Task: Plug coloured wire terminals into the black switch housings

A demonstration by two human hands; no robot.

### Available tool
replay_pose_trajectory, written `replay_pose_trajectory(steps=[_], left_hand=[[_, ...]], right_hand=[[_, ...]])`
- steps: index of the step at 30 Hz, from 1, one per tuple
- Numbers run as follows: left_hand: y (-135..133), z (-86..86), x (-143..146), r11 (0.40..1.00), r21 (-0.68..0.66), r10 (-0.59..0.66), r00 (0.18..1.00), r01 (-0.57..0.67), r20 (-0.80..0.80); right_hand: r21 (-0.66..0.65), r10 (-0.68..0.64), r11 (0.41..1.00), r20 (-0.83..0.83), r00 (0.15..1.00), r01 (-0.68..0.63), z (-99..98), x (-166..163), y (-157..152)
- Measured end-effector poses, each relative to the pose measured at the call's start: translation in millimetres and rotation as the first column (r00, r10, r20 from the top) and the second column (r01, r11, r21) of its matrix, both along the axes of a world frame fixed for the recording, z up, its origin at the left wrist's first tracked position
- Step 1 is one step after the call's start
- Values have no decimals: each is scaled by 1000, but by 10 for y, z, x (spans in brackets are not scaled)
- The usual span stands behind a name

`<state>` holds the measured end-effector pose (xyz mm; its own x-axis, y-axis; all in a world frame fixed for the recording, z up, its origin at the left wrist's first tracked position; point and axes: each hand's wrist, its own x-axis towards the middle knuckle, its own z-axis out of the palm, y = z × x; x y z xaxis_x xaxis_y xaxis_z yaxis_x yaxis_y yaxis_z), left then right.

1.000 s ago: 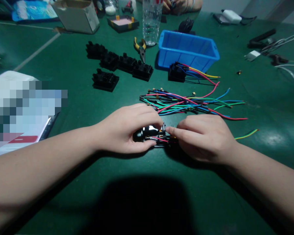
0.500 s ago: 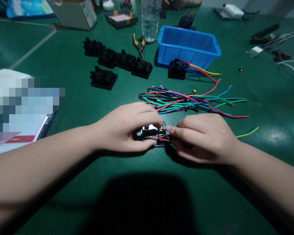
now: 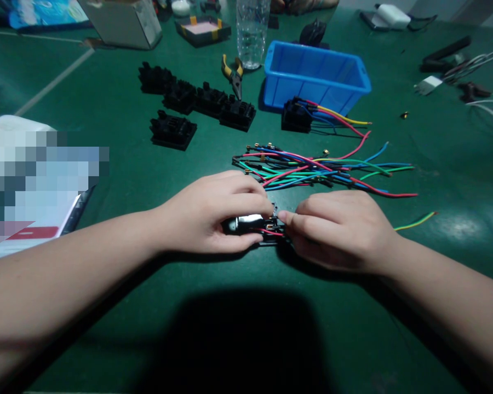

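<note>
My left hand [image 3: 213,213] is closed around a black connector block [image 3: 254,225] that rests on the green table [image 3: 107,180]. My right hand [image 3: 339,230] pinches a red wire [image 3: 271,232] at the block's right side, fingertips meeting my left thumb. Most of the block is hidden under both hands. Just beyond the hands lies a bundle of coloured wires [image 3: 312,169] with metal terminals. A yellow-green wire [image 3: 414,221] trails out to the right of my right hand.
Several empty black connector blocks [image 3: 197,104] lie at the back left, another with wires fitted [image 3: 298,116] stands by a blue bin [image 3: 316,79]. Pliers [image 3: 233,74], a water bottle [image 3: 252,33], a cardboard box [image 3: 121,22] and another person's hands [image 3: 299,5] are farther back. Papers [image 3: 28,180] lie left.
The hands have barely moved; my left thumb and fingers have closed a little lower over the block, covering more of its shiny top.
</note>
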<state>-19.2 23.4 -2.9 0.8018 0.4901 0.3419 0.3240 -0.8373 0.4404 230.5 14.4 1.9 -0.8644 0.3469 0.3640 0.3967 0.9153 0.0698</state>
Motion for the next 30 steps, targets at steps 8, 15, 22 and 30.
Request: replay_pose_trajectory(steps=[8, 15, 22, 30], left_hand=[[17, -15, 3, 1000, 8, -12, 999, 12, 33], [13, -18, 3, 1000, -13, -13, 999, 14, 40], [6, -1, 16, 999, -36, -18, 999, 20, 38], [9, -2, 24, 998, -65, -16, 999, 19, 38]], right_hand=[[-8, 8, 1000, -8, 1000, -8, -13, 12, 1], [-4, 14, 1000, -24, 1000, -14, -21, 7, 9], [-12, 11, 1000, -30, 999, -12, -24, 11, 8], [-29, 19, 999, -34, 999, -20, -23, 14, 8]])
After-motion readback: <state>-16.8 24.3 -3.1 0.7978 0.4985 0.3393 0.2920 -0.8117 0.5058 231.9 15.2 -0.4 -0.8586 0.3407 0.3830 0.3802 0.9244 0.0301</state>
